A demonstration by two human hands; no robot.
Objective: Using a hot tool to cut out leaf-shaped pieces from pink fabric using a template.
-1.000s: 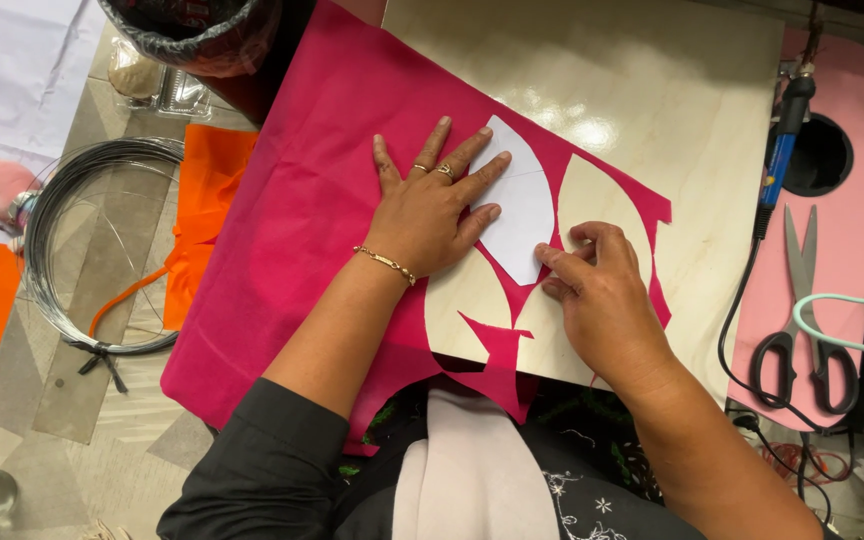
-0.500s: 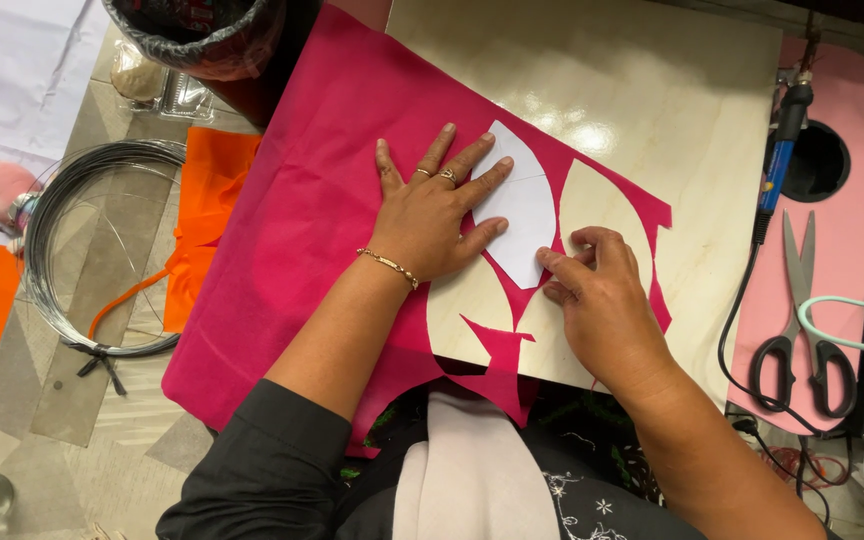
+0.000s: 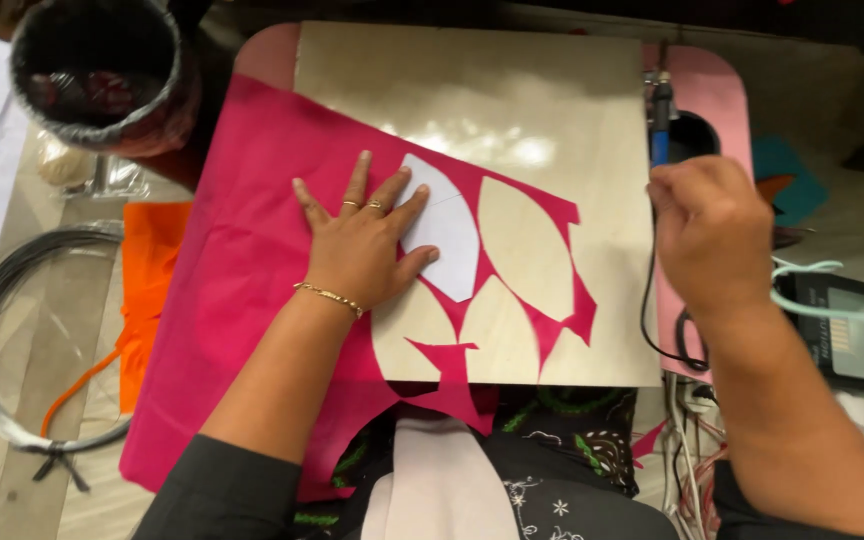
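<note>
Left hand (image 3: 360, 250) lies flat on the pink fabric (image 3: 242, 290), fingers (image 3: 356, 185) spread apart, thumb and fingertips resting against a white petal-shaped template (image 3: 444, 240). That fabric drapes across the pale wooden board (image 3: 512, 110), and leaf-shaped holes cut in it show bare wood just right of the template. Right hand (image 3: 712, 235) sits off the board's right edge, over the pink mat (image 3: 717, 95), fingers curled together; seen from the back, so I cannot tell whether they clamp anything. A blue-tipped tool (image 3: 660, 120) pokes out just above that hand, and a black cord (image 3: 652, 310) runs down below it along the board's edge. Left of the board: an orange cloth (image 3: 147, 270), then a coil of dark wire (image 3: 2, 330). Off the board's upper left corner stands a dark round container (image 3: 102, 70). Right of the board, beyond the mat, a small black device (image 3: 847, 330).
</note>
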